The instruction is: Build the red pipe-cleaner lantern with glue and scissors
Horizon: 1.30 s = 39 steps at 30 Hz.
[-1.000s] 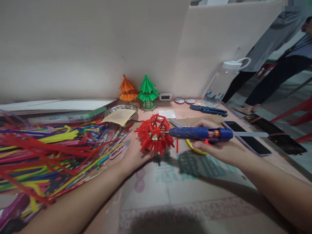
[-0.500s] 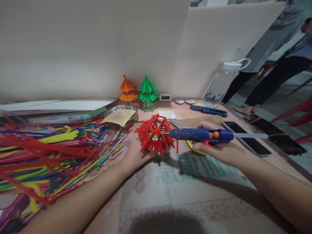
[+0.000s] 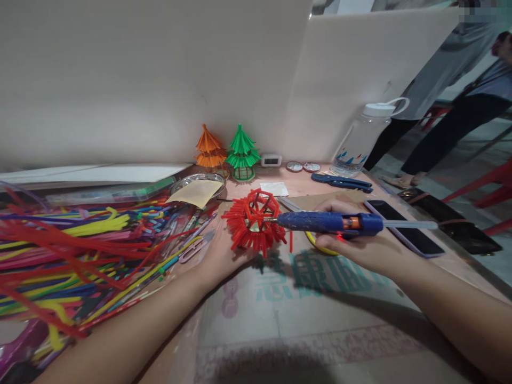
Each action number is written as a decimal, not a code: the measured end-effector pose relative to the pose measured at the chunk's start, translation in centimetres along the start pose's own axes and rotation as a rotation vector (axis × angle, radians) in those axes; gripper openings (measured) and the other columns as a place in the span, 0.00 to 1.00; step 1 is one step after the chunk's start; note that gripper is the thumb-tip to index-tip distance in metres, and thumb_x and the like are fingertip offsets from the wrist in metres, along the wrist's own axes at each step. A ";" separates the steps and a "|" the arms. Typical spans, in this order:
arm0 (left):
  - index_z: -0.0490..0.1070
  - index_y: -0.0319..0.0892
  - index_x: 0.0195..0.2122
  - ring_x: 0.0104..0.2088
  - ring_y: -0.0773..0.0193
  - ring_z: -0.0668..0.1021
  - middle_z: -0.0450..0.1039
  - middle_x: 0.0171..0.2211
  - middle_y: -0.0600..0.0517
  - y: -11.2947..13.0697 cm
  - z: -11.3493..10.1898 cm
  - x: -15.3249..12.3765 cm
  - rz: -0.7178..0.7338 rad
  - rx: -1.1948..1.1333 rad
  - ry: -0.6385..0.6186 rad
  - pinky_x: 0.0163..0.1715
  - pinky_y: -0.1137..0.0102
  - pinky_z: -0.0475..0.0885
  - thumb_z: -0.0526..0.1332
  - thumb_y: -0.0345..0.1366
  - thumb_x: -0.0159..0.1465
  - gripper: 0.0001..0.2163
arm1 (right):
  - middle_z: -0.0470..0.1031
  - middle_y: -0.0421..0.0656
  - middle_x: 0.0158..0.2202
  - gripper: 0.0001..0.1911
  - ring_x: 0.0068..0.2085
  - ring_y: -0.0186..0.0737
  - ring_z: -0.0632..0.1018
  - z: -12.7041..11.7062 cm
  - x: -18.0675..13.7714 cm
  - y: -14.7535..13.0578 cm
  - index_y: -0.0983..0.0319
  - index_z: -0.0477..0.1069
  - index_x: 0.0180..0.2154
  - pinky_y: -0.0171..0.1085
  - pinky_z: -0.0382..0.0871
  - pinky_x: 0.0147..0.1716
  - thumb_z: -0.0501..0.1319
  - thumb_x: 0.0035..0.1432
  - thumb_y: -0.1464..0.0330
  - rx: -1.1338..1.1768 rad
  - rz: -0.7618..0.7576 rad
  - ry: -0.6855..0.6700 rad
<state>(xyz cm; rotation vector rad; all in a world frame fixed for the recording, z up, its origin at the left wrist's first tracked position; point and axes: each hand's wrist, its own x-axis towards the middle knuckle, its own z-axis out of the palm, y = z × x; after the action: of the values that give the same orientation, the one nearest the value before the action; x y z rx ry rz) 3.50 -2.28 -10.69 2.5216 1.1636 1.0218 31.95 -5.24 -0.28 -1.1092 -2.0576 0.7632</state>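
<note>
A red pipe-cleaner pavilion model (image 3: pixel 260 234), with a fringe of short pieces around an open ring, is held up over the table by my left hand (image 3: pixel 228 250). Most of that hand's fingers are hidden behind the model. My right hand (image 3: pixel 340 229) grips a blue hot glue gun (image 3: pixel 312 220), its red light lit and a clear glue stick sticking out of the rear. The gun points left, and its metal nozzle is at the inner red spokes; whether it touches them I cannot tell. Yellow-handled scissors (image 3: pixel 320 246) lie partly hidden under my right hand.
Colourful pipe cleaners (image 3: pixel 72 250) are heaped at left. Orange (image 3: pixel 208 146) and green (image 3: pixel 242 152) pavilion models stand at the back wall. A glass dish (image 3: pixel 200 178), pliers (image 3: pixel 342 182), a water bottle (image 3: pixel 358 141) and a phone (image 3: pixel 404 226) surround the cardboard (image 3: pixel 280 320). People stand beyond at right.
Almost nothing differs. Both hands, the red model and the glue gun keep practically the same places; the view has shifted very slightly.
</note>
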 end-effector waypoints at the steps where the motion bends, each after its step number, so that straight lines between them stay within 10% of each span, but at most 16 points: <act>1: 0.73 0.43 0.48 0.58 0.41 0.71 0.73 0.54 0.41 0.0 0.0 0.0 -0.003 0.001 0.001 0.58 0.44 0.65 0.61 0.41 0.62 0.15 | 0.73 0.38 0.27 0.16 0.26 0.35 0.71 0.0 0.0 0.0 0.59 0.70 0.35 0.33 0.63 0.24 0.70 0.55 0.56 -0.003 0.002 0.000; 39: 0.74 0.46 0.51 0.54 0.44 0.76 0.77 0.50 0.45 0.3 0.2 0.6 -0.085 -0.178 0.024 0.56 0.49 0.70 0.65 0.42 0.62 0.17 | 0.80 0.44 0.33 0.21 0.36 0.49 0.80 -1.4 0.9 1.2 0.57 0.75 0.35 0.45 0.76 0.37 0.65 0.53 0.46 -0.117 0.052 0.098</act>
<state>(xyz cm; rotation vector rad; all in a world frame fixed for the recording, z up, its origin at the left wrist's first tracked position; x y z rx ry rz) 4.05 -2.07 -10.41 2.3091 1.1222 1.0854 33.19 -3.62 -0.06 -1.2445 -2.0194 0.6071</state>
